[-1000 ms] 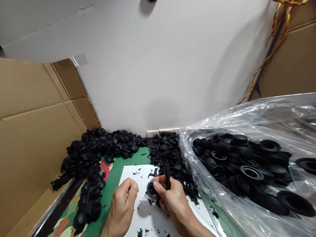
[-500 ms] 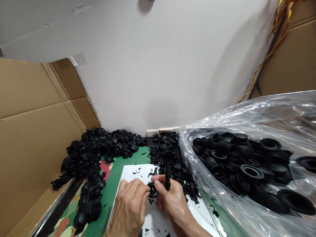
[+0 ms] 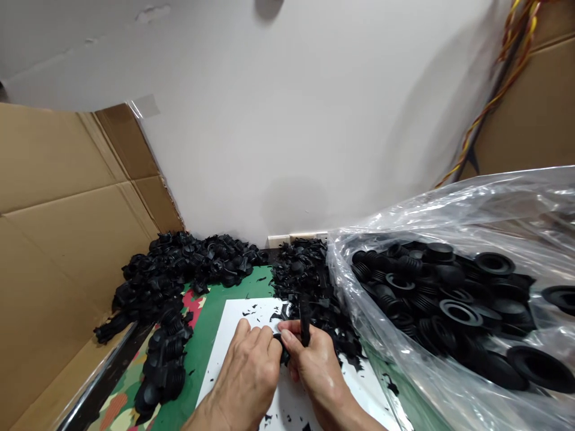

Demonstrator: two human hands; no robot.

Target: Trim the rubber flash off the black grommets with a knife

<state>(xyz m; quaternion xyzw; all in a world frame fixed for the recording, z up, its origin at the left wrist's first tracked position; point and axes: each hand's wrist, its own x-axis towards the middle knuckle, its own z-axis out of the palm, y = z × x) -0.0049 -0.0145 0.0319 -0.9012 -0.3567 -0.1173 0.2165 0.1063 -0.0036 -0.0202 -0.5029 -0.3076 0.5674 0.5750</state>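
Over the white sheet (image 3: 287, 398), my left hand (image 3: 249, 365) is closed, knuckles up, with its fingertips against a small black round rubber part (image 3: 283, 350). That part is mostly covered by my fingers. My right hand (image 3: 312, 353) pinches its other side between thumb and fingers. A slim black stick-like tool (image 3: 304, 320) also stands up out of my right hand; which end shows I cannot tell. Black rubber scraps (image 3: 309, 281) are heaped just beyond my hands, and small shreds are scattered over the sheet.
A clear plastic bag (image 3: 381, 374) on the right holds many black ribbed rubber boots (image 3: 460, 311). More black rubber pieces (image 3: 166, 269) are piled at the left, on a green mat (image 3: 204, 326). Cardboard (image 3: 58, 161) stands on the left, a pale wall (image 3: 287, 120) behind.
My left hand has turned over the rubber part and shifted slightly right, hiding more of it. My right hand has stayed almost in place, still with the black tool.
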